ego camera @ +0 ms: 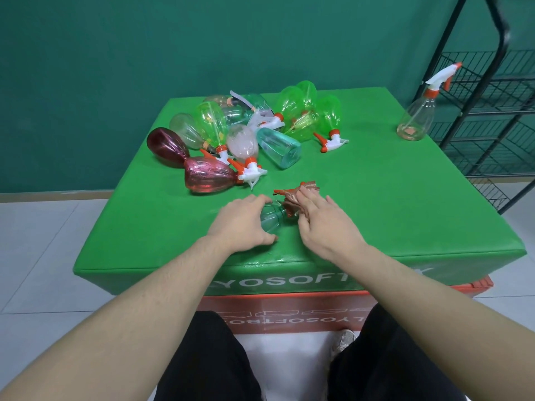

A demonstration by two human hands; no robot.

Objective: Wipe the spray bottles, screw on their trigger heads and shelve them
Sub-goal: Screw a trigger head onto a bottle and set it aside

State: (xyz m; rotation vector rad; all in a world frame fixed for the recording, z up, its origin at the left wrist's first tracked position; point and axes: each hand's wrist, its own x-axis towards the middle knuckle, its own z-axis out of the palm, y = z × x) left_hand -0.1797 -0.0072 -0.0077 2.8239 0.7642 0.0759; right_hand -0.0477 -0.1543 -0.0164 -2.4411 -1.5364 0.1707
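A teal spray bottle (271, 217) lies on its side near the front of the green table (390, 204). My left hand (241, 222) curls round its body and covers most of it. My right hand (325, 224) presses a brown cloth (293, 201) against the bottle's neck, where an orange trigger tip sticks out. Behind them lies a pile of spray bottles (246, 134), green, clear, teal and dark red, several with white and orange trigger heads. One clear bottle (418, 117) with its head on stands upright at the table's right edge.
A black wire shelf rack (489, 111) stands to the right of the table, its tiers bare where visible. The table sits on a red box (289, 311) on a pale tiled floor. A green wall rises behind. My knees are below the front edge.
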